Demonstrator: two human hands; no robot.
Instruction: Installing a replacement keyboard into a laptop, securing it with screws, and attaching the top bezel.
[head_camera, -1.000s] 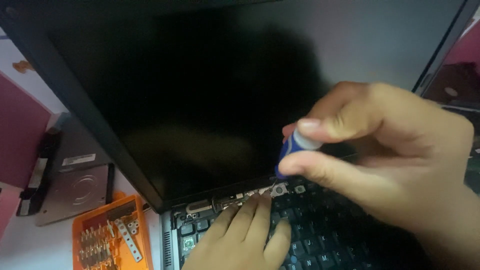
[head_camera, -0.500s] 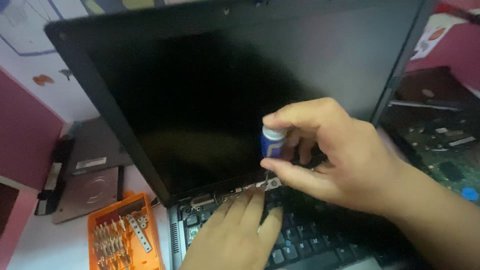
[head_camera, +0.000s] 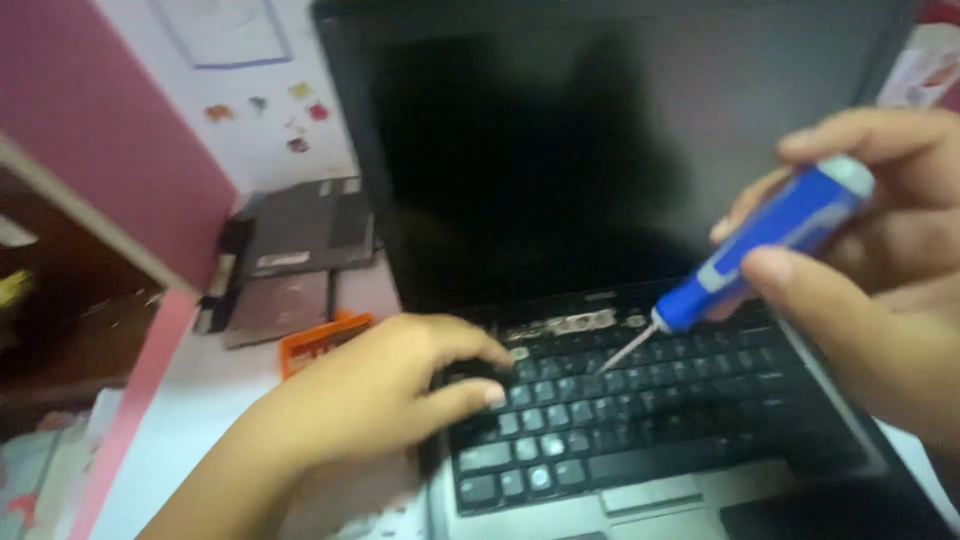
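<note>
Looking down from the head camera, we see our right hand (head_camera: 880, 260) hold a blue-handled screwdriver (head_camera: 770, 250) in a closed grip, tip tilted above the black laptop keyboard (head_camera: 640, 420); our left hand (head_camera: 390, 390) rests loosely curled on the keyboard's left edge, holding nothing, an orange bit case (head_camera: 315, 340) nearby on the desk.

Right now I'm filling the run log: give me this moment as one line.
right hand: holds screwdriver, tip above keyboard | left hand: on keyboard's left edge | laptop: open, screen dark
</note>
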